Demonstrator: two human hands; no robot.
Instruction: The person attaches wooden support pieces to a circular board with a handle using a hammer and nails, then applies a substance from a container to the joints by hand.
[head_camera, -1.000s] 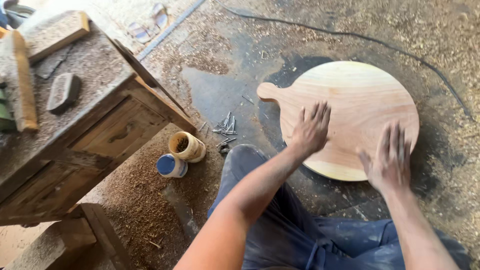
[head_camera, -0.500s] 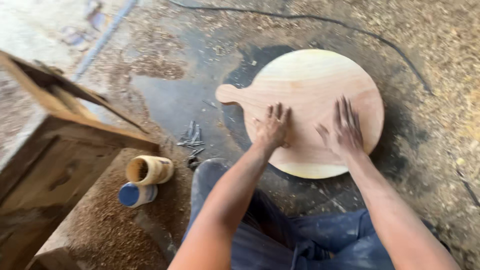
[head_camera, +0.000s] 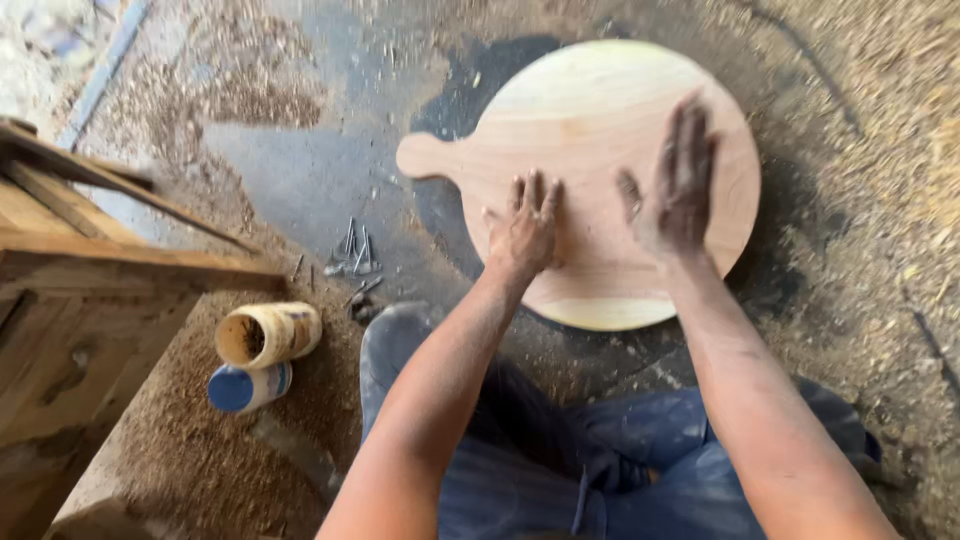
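A round pale wooden board with a short handle on its left side lies flat on the dusty floor. My left hand rests palm down on the board's near left part, fingers close together and flat. My right hand lies flat on the board's right half, fingers stretched forward and blurred by motion. Neither hand holds anything. My knees in blue trousers are just below the board.
A wooden workbench stands at the left. Next to it lie a tan jar on its side and a blue-lidded jar. Several nails lie on the floor left of the board. Sawdust covers the ground.
The view has swung right and closer, so the workbench slid further left. My right hand has slid forward across the board; my left hand stays flat on it.
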